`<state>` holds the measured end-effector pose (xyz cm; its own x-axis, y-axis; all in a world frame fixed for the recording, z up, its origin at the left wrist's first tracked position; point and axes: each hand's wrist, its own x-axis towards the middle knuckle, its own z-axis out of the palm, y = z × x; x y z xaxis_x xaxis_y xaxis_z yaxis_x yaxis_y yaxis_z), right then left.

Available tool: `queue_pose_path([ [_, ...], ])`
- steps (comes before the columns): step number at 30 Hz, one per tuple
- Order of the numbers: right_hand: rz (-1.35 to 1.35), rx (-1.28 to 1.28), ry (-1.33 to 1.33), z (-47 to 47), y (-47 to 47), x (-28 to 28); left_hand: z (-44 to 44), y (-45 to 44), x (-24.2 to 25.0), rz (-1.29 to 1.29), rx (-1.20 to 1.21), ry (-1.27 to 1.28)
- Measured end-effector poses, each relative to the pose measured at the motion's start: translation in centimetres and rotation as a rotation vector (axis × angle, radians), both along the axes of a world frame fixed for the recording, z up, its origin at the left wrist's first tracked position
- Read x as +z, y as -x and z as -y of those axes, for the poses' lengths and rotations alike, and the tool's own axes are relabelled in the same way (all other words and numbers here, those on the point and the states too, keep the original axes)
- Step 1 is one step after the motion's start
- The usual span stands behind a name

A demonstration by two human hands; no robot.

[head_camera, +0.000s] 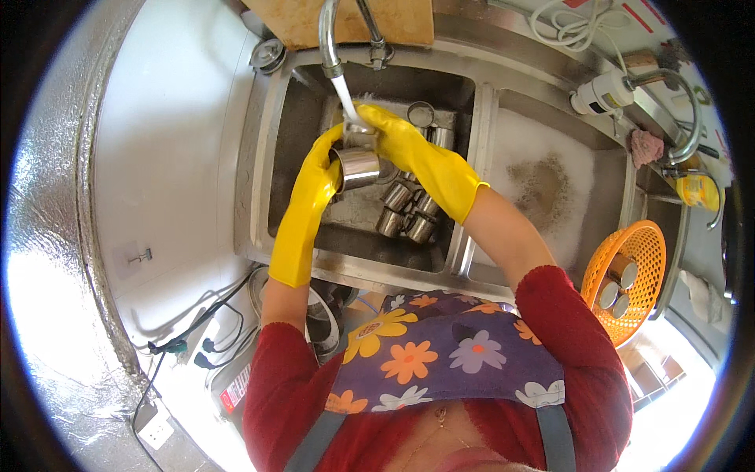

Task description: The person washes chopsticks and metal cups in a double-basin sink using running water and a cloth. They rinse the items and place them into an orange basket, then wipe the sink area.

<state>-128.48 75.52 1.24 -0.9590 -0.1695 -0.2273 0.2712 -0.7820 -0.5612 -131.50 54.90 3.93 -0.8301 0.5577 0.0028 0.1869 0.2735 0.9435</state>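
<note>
My left hand (321, 171), in a yellow rubber glove, grips a stainless-steel cup (361, 167) tilted on its side above the left sink basin (354, 236). My right hand (392, 133), gloved the same way, is just beyond that cup at the water stream (347, 97). Shiny wet metal shows against its fingers, but splashing water hides whether it grips a second cup. Water runs from the chrome faucet (328, 41) between both hands. Several metal mugs (396, 196) lie on the basin floor below, and one round-rimmed cup (420, 113) sits near the back.
The right basin (548, 130) holds foamy water with a brownish patch. An orange plastic basket (596, 283) with metal cups stands at its front right corner. A white faucet heater (601, 92), pink cloth (647, 147) and yellow bottle (699, 192) line the right side. A wooden board (377, 23) stands behind.
</note>
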Motion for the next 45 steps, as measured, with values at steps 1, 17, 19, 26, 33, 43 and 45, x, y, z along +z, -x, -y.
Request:
queue_pose_path([
  [1, 0.181, -0.035, 0.071, -0.3, -0.3, -0.2, -0.1, -0.3, 0.4, -0.224, -0.03, 0.088],
  [17, -0.561, -0.451, -1.74, -9.2, -6.9, 8.9, -2.6, 6.0, -6.5, 0.554, 0.1, 0.011],
  [19, -0.54, -0.55, -1.834, -13.2, -12.2, 11.2, -3.9, 9.7, -11.5, 0.323, 0.016, 0.127],
  [26, 0.383, -1.036, -1.9, -25.8, -37.0, 15.6, -5.2, 19.2, -22.7, 0.881, 0.187, 0.093],
  [33, 0.665, -0.693, -2.338, -30.1, -46.5, 7.9, -7.3, 13.5, -10.4, 0.522, -0.023, 0.115],
  [43, 0.068, -0.735, -1.864, -21.7, -31.6, 14.3, -7.9, 6.8, -2.2, 0.349, -0.066, 0.234],
  [45, -0.105, -0.384, -1.631, -17.5, -24.7, 13.8, -7.4, 6.8, -2.8, 0.679, 0.161, -0.014],
])
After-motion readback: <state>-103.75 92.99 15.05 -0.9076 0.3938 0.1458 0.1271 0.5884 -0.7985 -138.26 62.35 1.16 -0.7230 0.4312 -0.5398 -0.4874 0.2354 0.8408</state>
